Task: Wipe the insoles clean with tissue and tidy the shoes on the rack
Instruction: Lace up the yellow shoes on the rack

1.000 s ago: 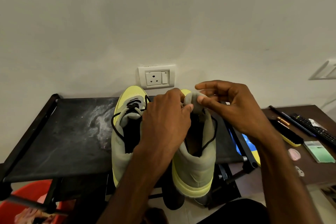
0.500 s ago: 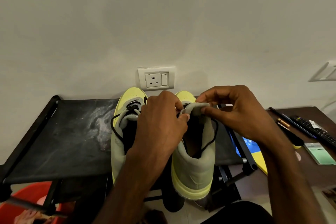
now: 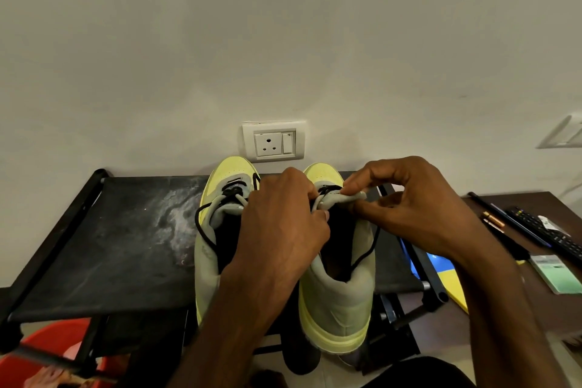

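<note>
Hands, left [image 3: 283, 230] and right [image 3: 422, 214], pinch tongue [image 3: 340, 198]; shoe [image 3: 340, 302] overhangs rack [image 3: 110, 246] edge.

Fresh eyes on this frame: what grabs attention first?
Two yellow-green sneakers, left sneaker and right sneaker, stand on the black rack, toes to the wall. The left hand and right hand pinch the right sneaker's grey tongue. A whitish smear marks the rack left of them.

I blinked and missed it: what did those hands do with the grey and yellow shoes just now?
The left hand and right hand kept pinching the grey fabric tongue of the right-side grey and yellow shoe, lowering it. The left-side shoe and black fabric rack stayed put.
</note>
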A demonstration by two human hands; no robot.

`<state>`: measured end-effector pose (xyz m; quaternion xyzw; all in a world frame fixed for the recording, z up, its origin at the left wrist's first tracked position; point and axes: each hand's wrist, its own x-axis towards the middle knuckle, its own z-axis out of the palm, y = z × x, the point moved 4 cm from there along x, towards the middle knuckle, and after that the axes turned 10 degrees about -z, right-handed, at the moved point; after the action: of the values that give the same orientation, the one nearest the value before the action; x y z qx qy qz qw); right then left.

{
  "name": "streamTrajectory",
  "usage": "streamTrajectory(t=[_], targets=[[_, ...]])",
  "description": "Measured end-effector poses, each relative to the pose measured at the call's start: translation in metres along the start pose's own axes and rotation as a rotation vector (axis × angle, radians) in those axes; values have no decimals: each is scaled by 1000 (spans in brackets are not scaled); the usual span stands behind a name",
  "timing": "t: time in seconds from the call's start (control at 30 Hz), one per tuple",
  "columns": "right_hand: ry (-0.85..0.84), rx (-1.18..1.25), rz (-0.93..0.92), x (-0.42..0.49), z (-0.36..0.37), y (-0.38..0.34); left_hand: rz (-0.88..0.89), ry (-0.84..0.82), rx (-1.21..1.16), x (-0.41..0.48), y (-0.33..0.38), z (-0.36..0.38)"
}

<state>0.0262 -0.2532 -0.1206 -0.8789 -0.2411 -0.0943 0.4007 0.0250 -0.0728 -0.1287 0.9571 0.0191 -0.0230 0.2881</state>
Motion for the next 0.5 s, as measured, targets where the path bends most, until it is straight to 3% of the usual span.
streamTrajectory(t=[0.23, 0.5], targets=[[-65, 38, 21, -1, -2, -1, -3, -3, 11, -1, 1, -1], [-101, 113, 126, -11, -14, 2, -84, -136, -85, -3, -6, -8]])
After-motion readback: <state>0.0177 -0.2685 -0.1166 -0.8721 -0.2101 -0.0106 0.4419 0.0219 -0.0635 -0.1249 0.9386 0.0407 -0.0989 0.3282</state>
